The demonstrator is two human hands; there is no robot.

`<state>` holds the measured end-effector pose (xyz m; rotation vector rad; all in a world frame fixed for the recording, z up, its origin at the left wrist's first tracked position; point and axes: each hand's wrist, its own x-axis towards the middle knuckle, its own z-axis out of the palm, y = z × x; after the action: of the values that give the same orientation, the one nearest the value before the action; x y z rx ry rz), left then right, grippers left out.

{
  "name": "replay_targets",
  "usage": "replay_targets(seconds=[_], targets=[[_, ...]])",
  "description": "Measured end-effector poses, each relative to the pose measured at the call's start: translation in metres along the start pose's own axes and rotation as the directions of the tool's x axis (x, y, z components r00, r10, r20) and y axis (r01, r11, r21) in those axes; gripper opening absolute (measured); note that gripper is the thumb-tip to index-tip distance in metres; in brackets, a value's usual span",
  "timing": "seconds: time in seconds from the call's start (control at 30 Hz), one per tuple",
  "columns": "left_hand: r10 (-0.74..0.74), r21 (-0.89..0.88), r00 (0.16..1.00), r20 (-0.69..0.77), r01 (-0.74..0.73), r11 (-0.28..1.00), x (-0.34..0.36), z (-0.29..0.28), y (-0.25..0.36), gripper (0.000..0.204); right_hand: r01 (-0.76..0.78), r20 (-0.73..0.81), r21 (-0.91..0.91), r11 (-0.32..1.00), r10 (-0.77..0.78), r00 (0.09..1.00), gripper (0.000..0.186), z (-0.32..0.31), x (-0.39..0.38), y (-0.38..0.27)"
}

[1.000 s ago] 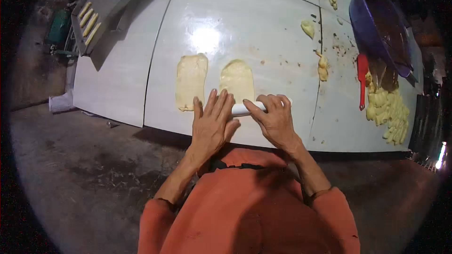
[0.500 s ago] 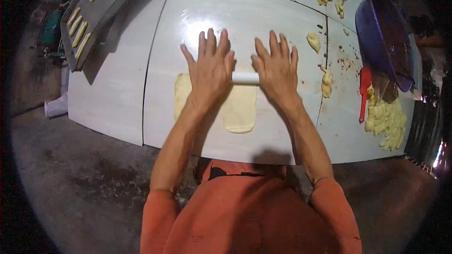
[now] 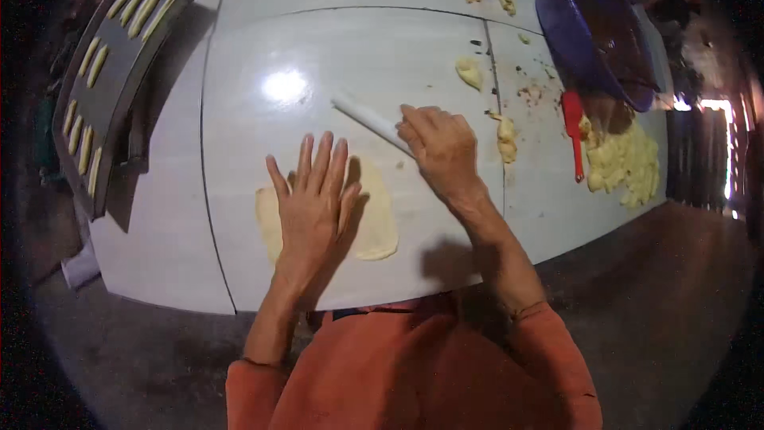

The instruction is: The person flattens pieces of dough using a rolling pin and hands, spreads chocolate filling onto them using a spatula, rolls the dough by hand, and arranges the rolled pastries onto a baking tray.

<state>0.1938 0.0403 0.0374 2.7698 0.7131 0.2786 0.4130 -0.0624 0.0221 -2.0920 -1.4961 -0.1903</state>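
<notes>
Left dough sheet (image 3: 268,219) and right dough sheet (image 3: 376,227), side by side on white table (image 3: 390,48), near edge. Left hand (image 3: 310,211) over them, fingers spread, nothing gripped; can't tell if palm touches. Right hand (image 3: 442,151) curled around 1 end of white rod (image 3: 366,118), slanting just beyond the sheets. Both sheets look soft, light, likely to stretch or tear if pinched; best lifted flat-fingered under 1 edge. Rod looks stiff, smooth; probably steadiest by its 2 ends.
</notes>
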Motion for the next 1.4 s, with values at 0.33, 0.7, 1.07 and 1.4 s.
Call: replay_targets(seconds=[0.33,0.7,1.07,1.4], targets=[[0.005,0.018,0.975,0.223,-0.009,1.0,-0.026,0.012,0.018,0.072,-0.11,-0.021,0.104,0.988,0.113,0.993,0.053,-0.049,-0.04,0.028],[-0.131,-0.028,0.99,0.047,0.132,0.991,-0.039,0.04,0.085,0.081,-0.317,-0.004,-0.302,0.899,0.331,0.944,0.053,-0.126,-0.083,0.125],[-0.116,-0.382,0.991,-0.063,0.083,0.921,-0.012,0.026,0.163,0.068,-0.345,0.406,0.423,0.838,0.165,0.899,0.036,-0.128,-0.046,0.086],[-0.194,-0.352,0.966,-0.168,0.125,0.928,-0.019,0.037,0.138,0.066,0.008,0.301,0.395,0.919,-0.137,0.944,0.029,-0.09,-0.059,0.051]])
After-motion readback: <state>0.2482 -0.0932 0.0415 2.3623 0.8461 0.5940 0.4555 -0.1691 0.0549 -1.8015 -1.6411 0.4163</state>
